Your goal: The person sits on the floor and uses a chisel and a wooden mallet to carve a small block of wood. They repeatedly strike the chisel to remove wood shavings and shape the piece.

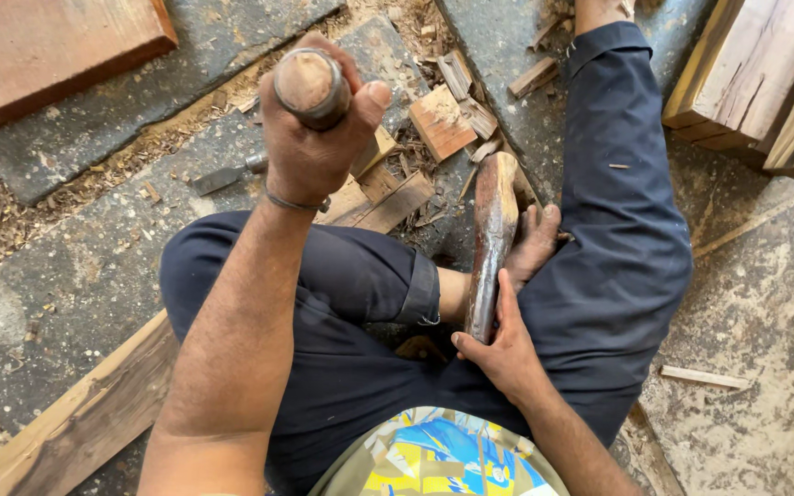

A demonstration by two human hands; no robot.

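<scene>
Carved piece: one long reddish-brown wooden piece (492, 241), lying along the person's lap between the knees, its far end braced against a bare foot (535, 241).
Right hand: right hand (504, 354) grasps the near end of the carved piece, fingers wrapped on it.
Left hand: left hand (310, 129) raised, clenched around one round wooden handle (311, 85); what tool it belongs to is hidden from here.
Chisel: one metal blade (224, 174) on the stone floor (94, 266), just beyond the left wrist, possibly a chisel.
Offcuts: several small wood blocks and chips (441, 121) scattered ahead of the knees.
Planks: one at top left (48, 46), one at lower left (85, 422).
Beams: stacked beams at top right (765, 73).
Containers: none in view.
</scene>
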